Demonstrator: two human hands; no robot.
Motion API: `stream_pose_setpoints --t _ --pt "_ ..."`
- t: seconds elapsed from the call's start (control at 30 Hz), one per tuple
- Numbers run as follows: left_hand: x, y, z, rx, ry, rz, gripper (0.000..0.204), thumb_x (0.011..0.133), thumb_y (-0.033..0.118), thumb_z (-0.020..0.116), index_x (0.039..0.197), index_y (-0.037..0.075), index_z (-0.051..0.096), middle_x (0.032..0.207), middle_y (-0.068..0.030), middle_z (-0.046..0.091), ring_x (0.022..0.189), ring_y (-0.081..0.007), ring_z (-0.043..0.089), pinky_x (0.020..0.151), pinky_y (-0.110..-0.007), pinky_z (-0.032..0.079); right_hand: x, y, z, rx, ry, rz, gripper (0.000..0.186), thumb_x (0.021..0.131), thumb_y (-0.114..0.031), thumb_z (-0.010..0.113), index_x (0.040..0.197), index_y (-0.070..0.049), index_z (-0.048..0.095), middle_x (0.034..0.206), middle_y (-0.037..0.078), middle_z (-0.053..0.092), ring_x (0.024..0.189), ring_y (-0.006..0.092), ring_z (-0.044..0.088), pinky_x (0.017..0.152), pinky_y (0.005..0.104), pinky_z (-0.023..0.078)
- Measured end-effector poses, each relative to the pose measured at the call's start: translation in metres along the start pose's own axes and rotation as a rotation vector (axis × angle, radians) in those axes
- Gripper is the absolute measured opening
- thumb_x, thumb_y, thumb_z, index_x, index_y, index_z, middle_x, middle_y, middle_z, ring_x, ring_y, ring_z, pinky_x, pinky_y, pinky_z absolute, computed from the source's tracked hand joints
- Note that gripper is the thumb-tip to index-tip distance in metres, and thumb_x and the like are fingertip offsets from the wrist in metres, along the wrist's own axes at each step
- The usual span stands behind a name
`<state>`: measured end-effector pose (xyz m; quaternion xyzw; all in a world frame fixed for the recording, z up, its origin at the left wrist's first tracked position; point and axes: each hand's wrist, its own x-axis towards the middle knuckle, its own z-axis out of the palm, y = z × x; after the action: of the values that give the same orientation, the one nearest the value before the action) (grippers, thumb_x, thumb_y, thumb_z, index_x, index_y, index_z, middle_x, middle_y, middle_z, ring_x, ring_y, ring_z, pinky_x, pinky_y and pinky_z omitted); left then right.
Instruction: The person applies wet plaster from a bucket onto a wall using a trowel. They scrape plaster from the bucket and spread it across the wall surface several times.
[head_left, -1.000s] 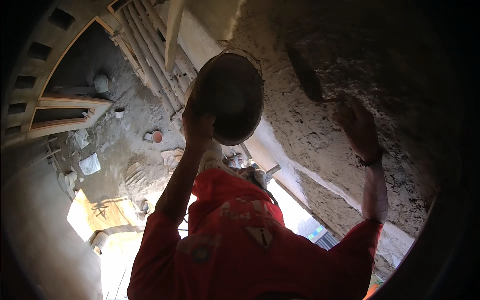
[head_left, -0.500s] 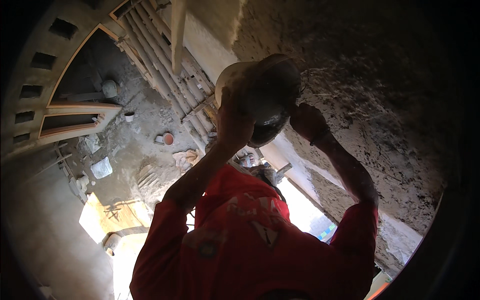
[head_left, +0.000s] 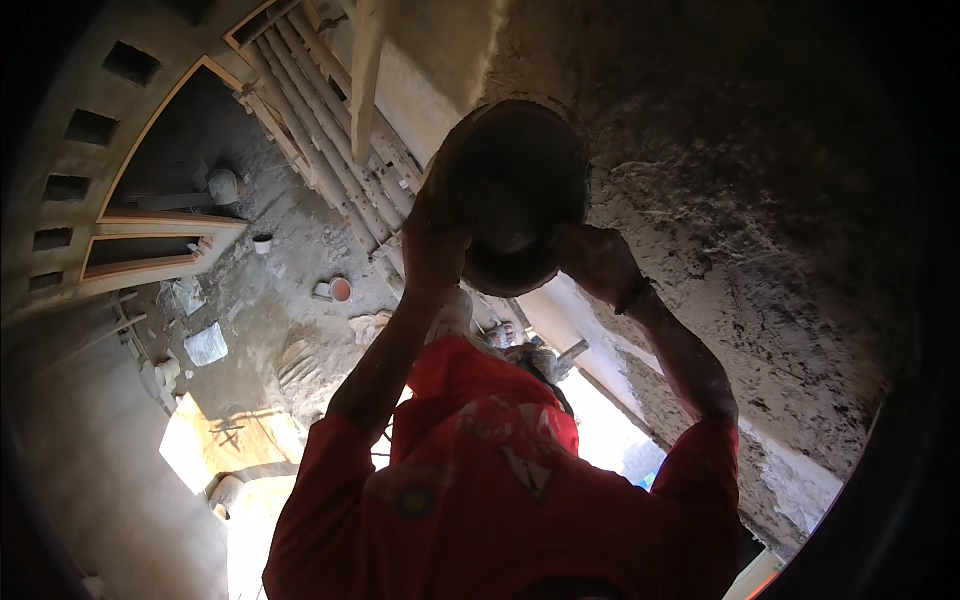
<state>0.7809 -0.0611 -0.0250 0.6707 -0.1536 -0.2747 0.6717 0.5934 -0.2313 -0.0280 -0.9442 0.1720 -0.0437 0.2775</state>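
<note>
A dark round basin (head_left: 515,175) is held up in front of me beside the rough, mud-coated wall (head_left: 740,250). Its hollow inside faces me, with a paler patch low in the middle. My left hand (head_left: 436,258) is closed on the near left part of its rim. On the near right side of the rim, my right hand (head_left: 600,262) grips with bent fingers. Shadow hides most of the inside, so I cannot tell how much it holds.
Wooden poles (head_left: 325,130) form a platform left of the basin. Far below on the dirty floor lie a small bucket (head_left: 338,290), a white sack (head_left: 206,344) and a wooden board (head_left: 235,440). A framed opening (head_left: 165,150) stands at the far left.
The basin has tipped so that its hollow now faces me, and it sits slightly further left. Both hands have shifted left with it, the right one now at the near rim.
</note>
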Motion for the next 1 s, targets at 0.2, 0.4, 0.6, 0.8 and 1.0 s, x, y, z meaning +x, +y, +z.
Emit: stream_pose_setpoints --t 0.2,0.4,0.6,0.8,1.0 --pt "0.017 -0.023 -0.031 -0.093 0.086 -0.064 0.065 0.061 -0.004 0.053 0.126 -0.002 0.052 0.099 -0.0091 0.064 0.081 -0.0152 0.060 0.071 -0.027 0.050 0.019 -0.055 -0.077 0.069 0.019 0.028 0.031 0.077 -0.013 0.068 0.106 -0.007 0.062 0.089 0.014 0.066 0.081 0.0288 0.066 0.072 0.0370 0.054" --pt "0.019 -0.031 -0.056 -0.079 0.169 -0.037 0.068 0.063 -0.006 0.050 0.131 0.000 0.049 0.098 -0.0008 0.060 0.068 -0.0071 0.051 0.057 -0.021 0.043 0.035 -0.051 -0.118 0.285 -0.299 0.366 0.028 0.086 -0.016 0.063 0.111 -0.003 0.063 0.080 0.008 0.067 0.070 0.0138 0.065 0.068 0.0313 0.053" --pt "0.012 -0.043 -0.082 -0.020 0.190 0.006 0.064 0.065 -0.002 0.050 0.128 -0.001 0.050 0.097 -0.0050 0.062 0.074 -0.0105 0.054 0.065 -0.023 0.046 0.023 0.021 -0.179 -0.008 0.417 0.418 0.042 0.093 -0.031 0.058 0.124 -0.003 0.056 0.086 0.008 0.062 0.069 0.0147 0.058 0.065 0.0334 0.049" --pt "0.020 -0.026 -0.056 0.159 0.148 -0.026 0.052 0.070 0.006 0.059 0.121 0.000 0.054 0.105 -0.0189 0.065 0.100 -0.0316 0.063 0.087 -0.037 0.048 0.017 -0.051 -0.169 -0.161 0.028 0.276 0.036 0.083 -0.020 0.065 0.115 -0.005 0.060 0.101 0.016 0.063 0.083 0.0265 0.065 0.071 0.0370 0.053" --pt "0.022 -0.011 -0.020 0.355 0.026 0.172 0.067 0.061 -0.003 0.054 0.128 0.001 0.049 0.110 -0.0163 0.063 0.103 -0.0285 0.061 0.090 -0.036 0.047 0.038 -0.059 -0.066 -0.717 -0.087 0.094 0.029 0.081 -0.009 0.056 0.110 -0.009 0.060 0.081 0.016 0.058 0.079 0.0312 0.061 0.064 0.0422 0.051"
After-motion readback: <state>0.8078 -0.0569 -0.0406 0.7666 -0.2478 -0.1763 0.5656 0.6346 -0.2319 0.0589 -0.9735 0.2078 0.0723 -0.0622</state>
